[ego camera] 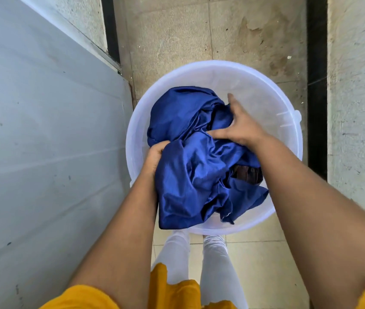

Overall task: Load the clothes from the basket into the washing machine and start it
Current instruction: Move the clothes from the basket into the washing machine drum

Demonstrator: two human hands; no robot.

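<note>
Worn beige tiled floor [255, 41] carries a round translucent white plastic basket [266, 85]. Inside lies shiny blue satin cloth [190, 175], likely light, limp and slippery. Left grip [154, 155] clenches a fold at eight o'clock; right grip [241, 128] bunches folds near centre. Thick handfuls should hold best.

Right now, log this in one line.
left hand: grips shiny blue cloth | right hand: grips it | cloth: in round white plastic tub

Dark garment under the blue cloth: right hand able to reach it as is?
Probably not yet. The right hand grips the blue cloth, which covers most of the dark garment; only a small patch shows. Lifting the cloth out of the basket should free it.
</note>
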